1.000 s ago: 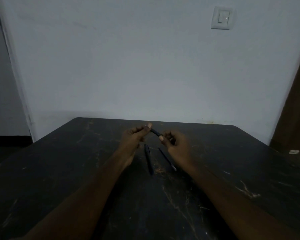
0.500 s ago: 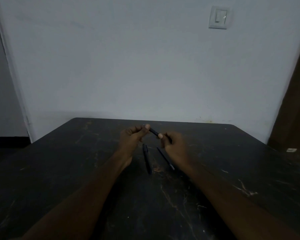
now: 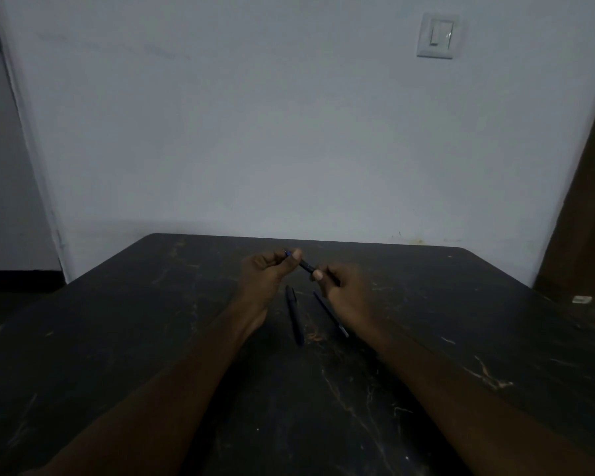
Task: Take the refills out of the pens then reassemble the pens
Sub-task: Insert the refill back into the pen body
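A dark pen (image 3: 307, 267) is held between both hands above the far middle of the black table (image 3: 117, 338). My left hand (image 3: 267, 273) pinches its upper left end between thumb and fingers. Its lower right end is pinched by my right hand (image 3: 346, 290). A second dark pen (image 3: 294, 314) lies on the table just below the hands. To its right lies a thin refill (image 3: 330, 314) with a pale tip, partly hidden under my right hand.
The table's far edge meets a pale wall (image 3: 289, 132) with a light switch (image 3: 438, 36). A brown door (image 3: 588, 218) stands at the right, with a small white thing (image 3: 582, 299) beside the table's right edge.
Both hands keep their hold on the pen and have stayed almost in place. The pen and the refill on the table have not moved.
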